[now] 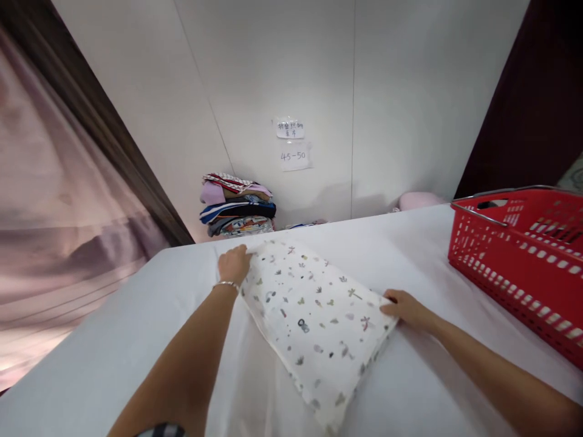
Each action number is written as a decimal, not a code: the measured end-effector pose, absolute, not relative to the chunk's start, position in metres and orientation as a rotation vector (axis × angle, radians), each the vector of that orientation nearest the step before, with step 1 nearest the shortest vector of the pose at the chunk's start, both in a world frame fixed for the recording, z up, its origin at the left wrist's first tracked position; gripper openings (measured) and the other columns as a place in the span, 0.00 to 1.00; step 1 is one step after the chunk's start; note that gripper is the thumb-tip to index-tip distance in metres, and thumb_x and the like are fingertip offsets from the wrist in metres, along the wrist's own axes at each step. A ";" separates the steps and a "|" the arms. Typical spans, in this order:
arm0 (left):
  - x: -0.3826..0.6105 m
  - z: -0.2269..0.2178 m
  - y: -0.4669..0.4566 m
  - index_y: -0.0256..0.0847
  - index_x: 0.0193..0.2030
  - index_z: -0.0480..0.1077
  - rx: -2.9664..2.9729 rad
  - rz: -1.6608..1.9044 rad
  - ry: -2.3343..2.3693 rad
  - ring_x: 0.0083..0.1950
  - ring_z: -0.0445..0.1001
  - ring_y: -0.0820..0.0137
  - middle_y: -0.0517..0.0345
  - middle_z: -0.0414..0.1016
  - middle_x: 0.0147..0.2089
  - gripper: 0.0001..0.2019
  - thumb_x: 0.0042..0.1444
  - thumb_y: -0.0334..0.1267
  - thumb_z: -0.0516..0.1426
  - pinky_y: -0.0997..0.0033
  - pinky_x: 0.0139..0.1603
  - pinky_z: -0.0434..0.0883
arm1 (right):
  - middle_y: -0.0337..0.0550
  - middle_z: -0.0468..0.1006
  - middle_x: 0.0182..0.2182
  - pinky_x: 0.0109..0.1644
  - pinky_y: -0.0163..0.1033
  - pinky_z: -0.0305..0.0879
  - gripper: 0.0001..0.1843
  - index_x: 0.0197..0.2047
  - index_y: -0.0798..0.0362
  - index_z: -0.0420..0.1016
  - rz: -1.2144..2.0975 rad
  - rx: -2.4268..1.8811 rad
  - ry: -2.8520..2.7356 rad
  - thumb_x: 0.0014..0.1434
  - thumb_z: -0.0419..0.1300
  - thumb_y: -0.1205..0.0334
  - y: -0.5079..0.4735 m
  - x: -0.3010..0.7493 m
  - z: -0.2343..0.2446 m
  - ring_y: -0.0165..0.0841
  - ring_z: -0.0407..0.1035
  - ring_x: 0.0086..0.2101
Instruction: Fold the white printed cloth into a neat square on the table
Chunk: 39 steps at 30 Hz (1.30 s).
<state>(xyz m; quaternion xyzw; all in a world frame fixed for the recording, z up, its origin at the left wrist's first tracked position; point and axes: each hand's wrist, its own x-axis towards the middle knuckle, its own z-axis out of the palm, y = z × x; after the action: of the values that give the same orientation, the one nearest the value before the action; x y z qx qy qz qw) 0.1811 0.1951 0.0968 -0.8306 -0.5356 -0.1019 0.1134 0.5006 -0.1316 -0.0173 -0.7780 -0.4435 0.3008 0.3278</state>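
Observation:
A white cloth (314, 315) printed with small plants and shapes lies folded into a flat, roughly four-sided piece on the white-covered table (182, 340). Its far left corner is pinched in my left hand (234, 264), which wears a bracelet at the wrist. At the right corner, my right hand (405, 308) grips the edge between thumb and fingers. The cloth's near corner points toward me and rests on the sheet.
To the right stands a red plastic basket (514, 261) with metal handles. Folded clothes (239, 206) are stacked beyond the far edge, below two paper notes (295, 156) on the wall. A pink rounded object (419, 201) sits farther right. A pink curtain (68, 212) hangs at left.

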 end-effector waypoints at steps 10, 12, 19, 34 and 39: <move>0.166 0.014 0.144 0.34 0.60 0.54 -2.571 -0.587 -1.980 0.63 0.55 0.52 0.40 0.55 0.64 0.31 0.56 0.53 0.47 0.52 0.56 0.60 | 0.41 0.78 0.40 0.41 0.39 0.66 0.22 0.41 0.47 0.74 1.108 -1.910 -1.038 0.51 0.54 0.42 -0.151 0.461 0.002 0.41 0.71 0.40; 0.149 0.005 0.129 0.29 0.61 0.51 -2.553 -0.625 -2.209 0.61 0.58 0.50 0.35 0.57 0.62 0.35 0.54 0.55 0.48 0.52 0.55 0.61 | 0.41 0.78 0.40 0.40 0.38 0.66 0.21 0.42 0.46 0.73 1.116 -1.937 -1.019 0.51 0.55 0.43 -0.144 0.463 0.001 0.41 0.71 0.39; 0.167 -0.012 0.107 0.33 0.64 0.45 -2.705 -0.725 -2.326 0.57 0.66 0.56 0.41 0.62 0.59 0.34 0.53 0.42 0.52 0.58 0.54 0.66 | 0.40 0.77 0.30 0.33 0.39 0.63 0.16 0.33 0.44 0.71 0.896 -2.154 -1.196 0.51 0.53 0.42 -0.139 0.462 -0.016 0.40 0.70 0.32; 0.148 -0.024 0.169 0.33 0.59 0.56 -2.683 -0.893 -2.167 0.61 0.59 0.60 0.42 0.59 0.61 0.26 0.55 0.40 0.52 0.61 0.62 0.57 | 0.35 0.73 0.25 0.33 0.37 0.61 0.30 0.62 0.45 0.53 0.759 -2.089 -1.426 0.59 0.42 0.44 -0.140 0.381 -0.026 0.34 0.68 0.28; 0.105 -0.036 0.112 0.39 0.56 0.60 -2.794 -1.221 -2.160 0.58 0.64 0.61 0.48 0.66 0.56 0.26 0.50 0.43 0.56 0.60 0.58 0.61 | 0.36 0.75 0.28 0.35 0.38 0.62 0.28 0.60 0.47 0.58 0.588 -2.090 -1.452 0.60 0.42 0.45 -0.142 0.378 -0.035 0.34 0.69 0.29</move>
<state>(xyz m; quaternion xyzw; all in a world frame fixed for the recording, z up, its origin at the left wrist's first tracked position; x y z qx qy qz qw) 0.1054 0.1116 -0.0363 -0.7148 -0.5527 -0.3123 -0.2933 0.3783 -0.1417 -0.0345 -0.7723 -0.5365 0.2172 0.2618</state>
